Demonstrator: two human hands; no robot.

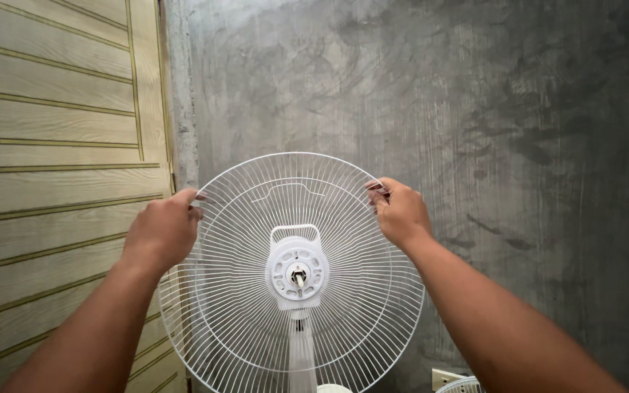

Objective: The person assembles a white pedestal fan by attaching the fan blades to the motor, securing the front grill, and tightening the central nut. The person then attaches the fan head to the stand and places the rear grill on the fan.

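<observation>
Currently, both hands are gripping a white wire fan guard (256,306) standing upright at frame centre, mounted on the fan's white motor hub (297,273) atop a white stand (301,356). The left hand (163,229) is curling its fingers over the rim at 10 o'clock; the right hand (400,212) is pinching the rim at 2 o'clock. Behind the guard, a rough grey concrete wall (475,109) is filling the background. At 9 o'clock, a beige panelled door (52,145) is adjoining the wall.
</observation>
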